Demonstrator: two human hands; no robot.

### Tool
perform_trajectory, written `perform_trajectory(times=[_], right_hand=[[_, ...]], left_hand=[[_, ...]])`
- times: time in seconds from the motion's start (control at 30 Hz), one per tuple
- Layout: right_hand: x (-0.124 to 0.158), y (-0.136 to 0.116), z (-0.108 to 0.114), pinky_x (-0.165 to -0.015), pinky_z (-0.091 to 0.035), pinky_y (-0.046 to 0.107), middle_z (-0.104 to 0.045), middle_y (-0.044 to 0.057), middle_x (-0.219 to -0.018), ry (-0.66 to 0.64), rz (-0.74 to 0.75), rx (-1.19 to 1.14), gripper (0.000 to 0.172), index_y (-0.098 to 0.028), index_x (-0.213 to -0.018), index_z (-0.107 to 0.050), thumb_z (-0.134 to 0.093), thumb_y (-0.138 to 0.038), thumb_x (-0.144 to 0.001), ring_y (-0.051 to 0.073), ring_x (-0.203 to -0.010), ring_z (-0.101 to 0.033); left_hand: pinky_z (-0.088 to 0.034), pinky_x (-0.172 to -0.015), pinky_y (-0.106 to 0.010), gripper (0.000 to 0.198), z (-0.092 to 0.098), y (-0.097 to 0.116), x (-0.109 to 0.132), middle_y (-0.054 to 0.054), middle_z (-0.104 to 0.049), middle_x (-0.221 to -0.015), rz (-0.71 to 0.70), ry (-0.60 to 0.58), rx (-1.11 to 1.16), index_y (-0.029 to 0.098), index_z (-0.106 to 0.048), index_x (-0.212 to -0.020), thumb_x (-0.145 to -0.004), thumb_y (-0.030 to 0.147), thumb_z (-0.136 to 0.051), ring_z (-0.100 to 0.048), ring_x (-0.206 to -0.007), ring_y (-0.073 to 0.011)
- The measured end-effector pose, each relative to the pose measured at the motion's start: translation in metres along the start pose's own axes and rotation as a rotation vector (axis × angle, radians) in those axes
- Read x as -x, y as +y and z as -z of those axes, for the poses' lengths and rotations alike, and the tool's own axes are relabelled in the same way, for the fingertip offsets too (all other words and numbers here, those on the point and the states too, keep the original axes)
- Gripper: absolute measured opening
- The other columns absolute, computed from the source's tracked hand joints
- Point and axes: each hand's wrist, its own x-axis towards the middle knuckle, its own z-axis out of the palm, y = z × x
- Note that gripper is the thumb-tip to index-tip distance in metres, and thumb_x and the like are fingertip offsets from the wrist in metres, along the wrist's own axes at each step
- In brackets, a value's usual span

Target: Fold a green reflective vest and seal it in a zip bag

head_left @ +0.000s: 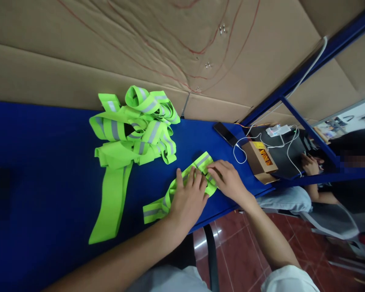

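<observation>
To the right of the right hand, a cardboard box is showing orange contents through its opening. The left hand is lying back-up, fingers spread, over a yellow-green reflective strip, which is resting on the blue table beneath both hands. The right hand is bending its fingers onto the strip's far end; I cannot tell whether they are pinching. Left of the grip, a heap of similar strips is lying.

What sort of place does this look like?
Probably a shared workroom or small workshop: a blue table holds a heap of lime reflective straps, cardboard panels stand behind it, and another person sits nearby.
</observation>
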Motion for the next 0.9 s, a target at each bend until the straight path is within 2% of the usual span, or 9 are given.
perform_trajectory(times=[0.07,0.2,0.27,0.33,0.4,0.53,0.67,0.8,0.9], right_hand=[[-0.004,0.008,-0.001,-0.089,-0.048,0.039,-0.069,0.008,-0.107,0.028,-0.076,-0.082,0.027,-0.022,-0.115,-0.065,-0.051,-0.042,-0.105,0.024,-0.098,-0.064],[-0.012,0.027,-0.013,-0.087,-0.051,0.039,-0.063,0.014,-0.120,0.078,-0.217,-0.126,0.055,-0.018,-0.132,-0.056,-0.068,-0.054,-0.092,0.027,-0.106,-0.063],[-0.014,0.032,-0.015,-0.086,-0.051,0.038,-0.064,0.013,-0.118,0.030,-0.257,-0.156,0.053,-0.018,-0.123,-0.060,-0.069,-0.058,-0.090,0.026,-0.102,-0.064],[-0.016,0.032,-0.013,-0.078,-0.049,0.035,-0.066,0.009,-0.107,-0.014,-0.288,-0.172,0.046,-0.019,-0.112,-0.062,-0.070,-0.057,-0.088,0.023,-0.090,-0.064],[-0.018,0.030,-0.007,-0.073,-0.047,0.033,-0.066,0.005,-0.099,-0.002,-0.294,-0.166,0.042,-0.020,-0.108,-0.059,-0.072,-0.053,-0.086,0.021,-0.083,-0.062],[-0.019,0.016,0.004,-0.070,-0.044,0.031,-0.063,0.005,-0.101,0.078,-0.185,-0.069,0.031,-0.021,-0.105,-0.052,-0.071,-0.038,-0.087,0.020,-0.084,-0.060],[-0.016,-0.007,-0.005,-0.065,-0.043,0.031,-0.061,0.008,-0.109,0.132,-0.089,0.189,0.019,-0.022,-0.112,-0.053,-0.059,-0.019,-0.094,0.024,-0.092,-0.060],[-0.007,-0.023,-0.027,-0.074,-0.047,0.039,-0.062,0.011,-0.099,0.130,0.083,0.474,0.020,-0.020,-0.114,-0.059,-0.049,-0.011,-0.099,0.028,-0.093,-0.058],[0.003,-0.024,-0.026,-0.082,-0.048,0.043,-0.064,0.014,-0.111,0.061,0.171,0.384,0.022,-0.018,-0.120,-0.059,-0.049,-0.013,-0.101,0.030,-0.103,-0.059]], left_hand=[[-0.021,-0.123,-0.074,0.057,0.002,-0.002,0.007,-0.025,-0.041,-0.162,0.011,-0.022,-0.024,0.010,-0.046,-0.154,-0.106,0.038,-0.040,-0.033,-0.154,-0.0417],[-0.020,-0.126,-0.068,0.060,0.003,-0.014,0.028,-0.015,-0.023,-0.171,0.005,-0.047,-0.022,0.016,-0.040,-0.159,-0.105,0.041,-0.039,-0.023,-0.159,-0.0356],[-0.020,-0.127,-0.066,0.061,0.003,-0.021,0.035,-0.012,-0.020,-0.172,-0.016,-0.034,-0.009,0.017,-0.037,-0.161,-0.105,0.043,-0.037,-0.023,-0.159,-0.0337],[-0.021,-0.127,-0.066,0.062,0.002,-0.025,0.037,-0.012,-0.019,-0.172,-0.040,-0.023,-0.001,0.017,-0.035,-0.161,-0.106,0.046,-0.035,-0.022,-0.160,-0.0331],[-0.023,-0.127,-0.066,0.063,0.002,-0.026,0.035,-0.012,-0.019,-0.172,-0.061,-0.020,0.007,0.016,-0.035,-0.161,-0.106,0.047,-0.034,-0.022,-0.160,-0.0331],[-0.026,-0.126,-0.065,0.065,0.004,-0.025,0.028,-0.015,-0.021,-0.171,-0.093,-0.044,0.015,0.014,-0.036,-0.161,-0.105,0.048,-0.039,-0.025,-0.159,-0.0346],[-0.029,-0.125,-0.064,0.071,0.010,-0.025,0.027,-0.019,-0.028,-0.169,-0.145,-0.081,0.031,0.009,-0.039,-0.158,-0.102,0.051,-0.048,-0.028,-0.157,-0.0355],[-0.031,-0.125,-0.060,0.069,0.011,-0.026,0.033,-0.021,-0.042,-0.163,-0.153,-0.042,0.043,0.007,-0.043,-0.155,-0.101,0.047,-0.052,-0.038,-0.153,-0.0348],[-0.032,-0.124,-0.059,0.064,0.008,-0.026,0.038,-0.021,-0.051,-0.156,-0.146,0.003,0.015,0.007,-0.046,-0.153,-0.102,0.045,-0.050,-0.045,-0.147,-0.0349]])
